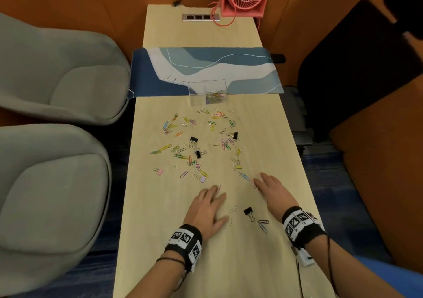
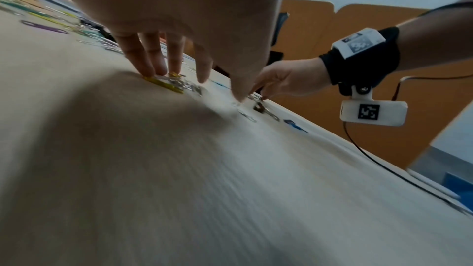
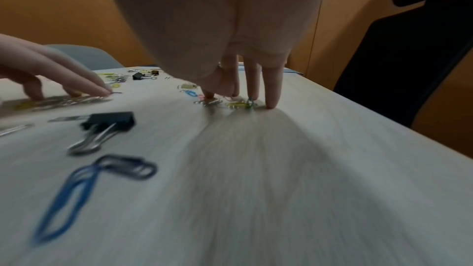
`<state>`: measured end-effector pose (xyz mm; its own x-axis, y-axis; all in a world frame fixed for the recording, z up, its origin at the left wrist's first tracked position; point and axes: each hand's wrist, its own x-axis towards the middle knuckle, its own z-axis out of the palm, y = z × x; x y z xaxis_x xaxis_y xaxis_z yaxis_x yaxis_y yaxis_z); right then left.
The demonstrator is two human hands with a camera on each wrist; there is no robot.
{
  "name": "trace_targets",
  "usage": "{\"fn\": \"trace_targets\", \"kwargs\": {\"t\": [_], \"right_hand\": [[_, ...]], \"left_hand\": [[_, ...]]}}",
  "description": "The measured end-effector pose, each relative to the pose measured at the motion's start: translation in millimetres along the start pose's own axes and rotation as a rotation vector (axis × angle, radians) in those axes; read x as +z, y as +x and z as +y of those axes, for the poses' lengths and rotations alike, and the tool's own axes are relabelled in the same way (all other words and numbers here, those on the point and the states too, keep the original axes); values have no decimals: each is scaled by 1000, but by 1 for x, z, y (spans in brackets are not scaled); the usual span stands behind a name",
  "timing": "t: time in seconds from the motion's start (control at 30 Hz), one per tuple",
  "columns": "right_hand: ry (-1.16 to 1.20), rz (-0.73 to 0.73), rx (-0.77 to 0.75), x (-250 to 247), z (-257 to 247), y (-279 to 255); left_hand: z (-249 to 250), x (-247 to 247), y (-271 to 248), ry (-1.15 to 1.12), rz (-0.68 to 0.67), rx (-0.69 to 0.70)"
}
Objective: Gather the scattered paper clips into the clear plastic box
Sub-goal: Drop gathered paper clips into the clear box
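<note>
Hands rake the near clips

Fingers flat on the table (image 1: 206, 263), both hands were spread open and gripped nothing: left hand (image 1: 207, 208) pressed on a small clump of paper clips (image 2: 174, 84), right hand (image 1: 272, 190) pinned another few (image 3: 230, 103). Most clips lay scattered ahead; the clear plastic box (image 1: 208, 91) sat well beyond, partly filled. Best, I judged, to sweep clips only and steer round the black binder clip (image 1: 249, 212) between the wrists.

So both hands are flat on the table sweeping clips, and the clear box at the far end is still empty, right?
Not empty: the head view shows the clear box already holding a small pile of paper clips. The rest holds: left hand and right hand press on the table.
</note>
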<state>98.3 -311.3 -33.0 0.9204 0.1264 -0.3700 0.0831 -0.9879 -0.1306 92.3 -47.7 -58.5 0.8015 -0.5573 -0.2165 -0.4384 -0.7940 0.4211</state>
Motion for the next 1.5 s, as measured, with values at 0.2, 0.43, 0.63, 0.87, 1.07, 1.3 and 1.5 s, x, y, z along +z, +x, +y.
{"fn": "trace_targets", "kwargs": {"t": [0.2,0.43,0.63,0.87,1.07,1.3,1.5], "right_hand": [[87,-1,36,21,-10,-43],[92,67,-67,33,-16,-86],[36,160,-66,50,-20,-73],[-97,-37,2,22,-41,-49],[91,-40,164,14,-33,-31],[833,27,450,-15,-9,-22],[1567,115,498,-62,-13,9]], "left_hand": [[12,14,-9,43,-27,145],[13,28,-4,40,93,289],[18,35,5,-12,139,271],[25,24,23,36,-13,160],[23,4,34,-130,-102,-38],[15,-20,38,-498,126,-257],[-15,-84,69,-690,314,-334]]}}
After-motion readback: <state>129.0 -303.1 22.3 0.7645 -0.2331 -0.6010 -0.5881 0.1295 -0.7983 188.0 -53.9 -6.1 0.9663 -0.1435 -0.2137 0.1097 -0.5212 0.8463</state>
